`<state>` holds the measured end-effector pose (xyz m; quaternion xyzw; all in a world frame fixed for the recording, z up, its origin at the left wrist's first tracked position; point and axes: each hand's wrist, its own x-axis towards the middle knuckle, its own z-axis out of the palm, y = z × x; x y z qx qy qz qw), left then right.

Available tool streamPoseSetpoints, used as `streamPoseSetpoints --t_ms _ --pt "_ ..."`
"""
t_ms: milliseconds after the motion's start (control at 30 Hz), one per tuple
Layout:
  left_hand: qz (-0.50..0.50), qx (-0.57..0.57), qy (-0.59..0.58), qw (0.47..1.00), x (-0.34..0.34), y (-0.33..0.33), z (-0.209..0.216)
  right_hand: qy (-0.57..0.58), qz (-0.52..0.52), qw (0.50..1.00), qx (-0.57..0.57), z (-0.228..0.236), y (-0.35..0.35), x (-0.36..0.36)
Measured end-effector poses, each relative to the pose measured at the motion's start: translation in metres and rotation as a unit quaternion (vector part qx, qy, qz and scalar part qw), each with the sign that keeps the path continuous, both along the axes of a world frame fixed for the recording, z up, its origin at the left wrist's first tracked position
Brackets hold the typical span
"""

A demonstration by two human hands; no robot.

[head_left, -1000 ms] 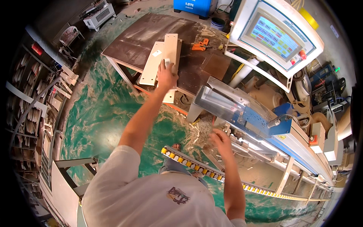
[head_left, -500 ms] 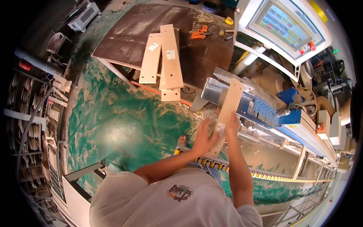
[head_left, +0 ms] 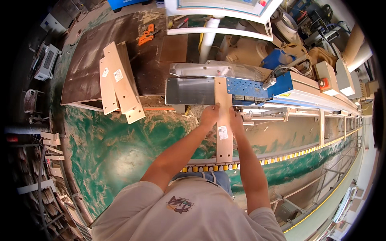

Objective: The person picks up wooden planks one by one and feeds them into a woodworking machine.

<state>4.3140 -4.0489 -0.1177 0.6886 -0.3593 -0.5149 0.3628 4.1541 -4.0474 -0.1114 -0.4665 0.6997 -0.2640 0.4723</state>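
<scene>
A long pale wooden board with a white label and drilled holes at its near end lies lengthwise in front of me. My left hand grips its left edge, thumb on top. On the opposite edge my right hand holds the board, its fingers partly hidden. The board's far end rests on the machine's metal bed, beside the left end of a blue perforated plate. Its near end reaches the yellow-and-black roller rail by my waist.
Several similar boards are stacked on a brown table at the left, near an orange tool. A white control panel on a post stands beyond the machine. Wooden pieces fill shelves at far left.
The board has swung from a slant to nearly straight ahead, its far end now on the metal bed beside the blue plate. Both hands moved with it. The view has turned right.
</scene>
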Motion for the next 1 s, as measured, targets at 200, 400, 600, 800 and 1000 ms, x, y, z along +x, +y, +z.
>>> streamPoseSetpoints --t_ms 200,400,600,800,1000 --pt "0.099 0.027 0.072 0.992 -0.012 -0.004 -0.021 -0.186 -0.038 0.981 -0.028 -0.023 -0.017 0.004" --pt "0.050 0.079 0.033 0.995 -0.054 -0.009 0.012 -0.056 0.013 0.996 -0.075 -0.010 -0.025 -0.047" --pt "0.104 0.069 0.163 0.979 -0.150 -0.027 0.023 -0.041 -0.003 0.997 -0.067 0.000 -0.042 -0.132" --pt "0.072 0.093 0.150 0.982 -0.203 -0.044 0.011 -0.042 -0.022 0.996 -0.081 0.008 -0.054 -0.193" --pt "0.043 0.058 0.163 0.984 -0.250 -0.053 -0.006 -0.059 -0.021 0.996 -0.058 0.005 -0.067 -0.248"
